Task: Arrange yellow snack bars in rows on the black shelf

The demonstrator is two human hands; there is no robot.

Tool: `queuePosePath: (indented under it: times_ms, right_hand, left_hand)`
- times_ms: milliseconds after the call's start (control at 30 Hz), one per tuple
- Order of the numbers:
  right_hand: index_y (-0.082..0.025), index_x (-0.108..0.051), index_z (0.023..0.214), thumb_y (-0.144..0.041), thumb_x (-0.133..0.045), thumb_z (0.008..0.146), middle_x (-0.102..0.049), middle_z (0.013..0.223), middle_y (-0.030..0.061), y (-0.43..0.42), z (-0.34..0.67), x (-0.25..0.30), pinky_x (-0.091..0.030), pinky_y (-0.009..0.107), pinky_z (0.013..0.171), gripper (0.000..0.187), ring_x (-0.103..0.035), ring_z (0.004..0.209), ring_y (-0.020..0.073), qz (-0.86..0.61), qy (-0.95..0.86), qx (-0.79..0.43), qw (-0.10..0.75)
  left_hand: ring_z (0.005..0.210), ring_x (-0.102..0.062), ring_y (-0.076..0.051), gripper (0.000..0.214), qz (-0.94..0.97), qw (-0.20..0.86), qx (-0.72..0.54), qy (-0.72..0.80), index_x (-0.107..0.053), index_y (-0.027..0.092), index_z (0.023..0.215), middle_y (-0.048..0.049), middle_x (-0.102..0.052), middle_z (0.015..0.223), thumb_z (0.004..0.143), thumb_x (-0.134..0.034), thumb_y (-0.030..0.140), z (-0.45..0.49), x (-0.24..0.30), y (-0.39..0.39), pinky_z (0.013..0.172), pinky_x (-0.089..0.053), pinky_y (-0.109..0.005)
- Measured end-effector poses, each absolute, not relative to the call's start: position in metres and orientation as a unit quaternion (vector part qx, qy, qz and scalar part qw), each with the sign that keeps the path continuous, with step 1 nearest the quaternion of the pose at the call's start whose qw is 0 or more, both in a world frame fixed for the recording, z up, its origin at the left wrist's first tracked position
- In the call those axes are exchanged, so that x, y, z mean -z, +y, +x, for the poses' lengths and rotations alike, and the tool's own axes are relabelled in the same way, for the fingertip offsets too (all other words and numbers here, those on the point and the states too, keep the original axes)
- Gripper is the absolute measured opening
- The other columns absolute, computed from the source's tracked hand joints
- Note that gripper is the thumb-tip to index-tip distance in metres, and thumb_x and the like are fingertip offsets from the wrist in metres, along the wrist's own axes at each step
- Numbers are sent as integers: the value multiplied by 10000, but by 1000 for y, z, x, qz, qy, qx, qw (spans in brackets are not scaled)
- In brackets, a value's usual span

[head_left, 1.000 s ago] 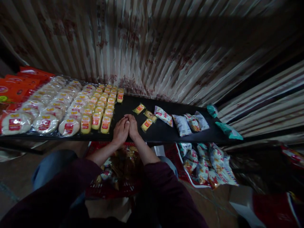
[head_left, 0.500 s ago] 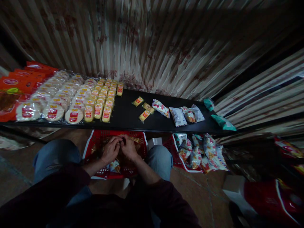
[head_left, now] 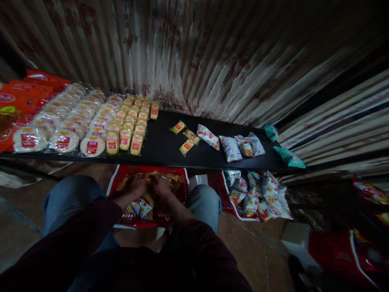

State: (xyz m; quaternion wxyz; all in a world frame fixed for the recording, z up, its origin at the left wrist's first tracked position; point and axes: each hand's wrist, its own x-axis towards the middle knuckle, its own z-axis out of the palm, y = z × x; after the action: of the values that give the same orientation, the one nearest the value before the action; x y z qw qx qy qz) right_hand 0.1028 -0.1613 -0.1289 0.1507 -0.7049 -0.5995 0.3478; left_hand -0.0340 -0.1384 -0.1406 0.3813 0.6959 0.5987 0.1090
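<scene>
Between my knees stands a red basket (head_left: 178, 169) with a white rim, holding wrapped yellow snacks (head_left: 170, 177) and a white snack bag (head_left: 142, 207). My left hand (head_left: 137, 185) reaches down into it, on the left among the wrapped snacks. Beside it on the right, my right hand (head_left: 161, 186) is also low in the basket, touching the snacks. The fingers of both hands are dim and partly hidden, so their grip does not show.
A black shelf (head_left: 164, 152) runs across in front. Rows of round packaged cakes (head_left: 92, 145), small yellow cakes (head_left: 136, 142) and orange packs (head_left: 28, 95) fill its left. Loose cakes (head_left: 178, 127) and snack bags (head_left: 230, 149) lie rightward. A second red basket (head_left: 219, 184) holds snack bags.
My hands, close together above the basket before, have moved apart and down into it. More of the white snack bag and the yellow snacks now shows between them.
</scene>
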Motion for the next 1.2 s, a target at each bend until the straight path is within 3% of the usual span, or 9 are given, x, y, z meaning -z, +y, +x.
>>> queuePosePath:
  times_ms: [167, 300, 500, 833, 1033, 1200]
  right_hand:
    - [-249, -631, 1082, -103, -561, 733, -688, 1090, 37, -160, 102, 131, -444, 304, 924, 384, -632, 1018, 193, -693, -597, -371, 158]
    - [-245, -647, 1027, -92, -516, 773, -691, 1078, 17, -158, 99, 129, -454, 281, 914, 324, -637, 1005, 158, -698, -575, -385, 183]
    - [-226, -647, 1028, -131, -562, 758, -682, 1092, 42, -158, 99, 124, -449, 318, 937, 298, -630, 1027, 182, -711, -540, -396, 216]
    - [-176, -654, 985, -193, -505, 815, -697, 992, 63, -155, 108, 118, -501, 308, 837, 226, -660, 871, 149, -711, -477, -449, 256]
    - [-210, -671, 887, -265, -561, 797, -700, 904, 7, -162, 111, 101, -514, 312, 800, 153, -648, 866, 156, -691, -473, -476, 269]
    - [-210, -640, 900, -260, -607, 756, -677, 838, -4, -176, 113, 84, -530, 277, 689, 156, -640, 766, 140, -636, -373, -607, 298]
  left_hand:
    - [1131, -460, -282, 360, 710, 355, -82, 603, -652, 190, 1039, -120, -636, 1088, 699, -535, 158, -36, 143, -139, 999, -297, -407]
    - [1120, -470, -264, 308, 699, 364, -75, 611, -647, 200, 991, -97, -627, 1107, 701, -547, 172, -38, 147, -135, 986, -308, -381]
    - [855, -605, -194, 166, 646, 453, -92, 608, -644, 215, 850, -40, -683, 853, 760, -510, 253, -42, 147, -129, 816, -420, -293]
    - [842, -626, -191, 182, 505, 606, -221, 573, -660, 175, 785, -38, -702, 842, 680, -585, 303, -49, 115, -135, 770, -463, -281]
    - [735, -623, -168, 287, 422, 656, -278, 560, -648, 166, 806, -29, -692, 792, 617, -648, 382, -58, 100, -130, 692, -465, -269]
    - [615, -603, -146, 301, 372, 687, -298, 549, -619, 166, 795, -11, -672, 703, 614, -667, 401, -56, 84, -129, 604, -454, -261]
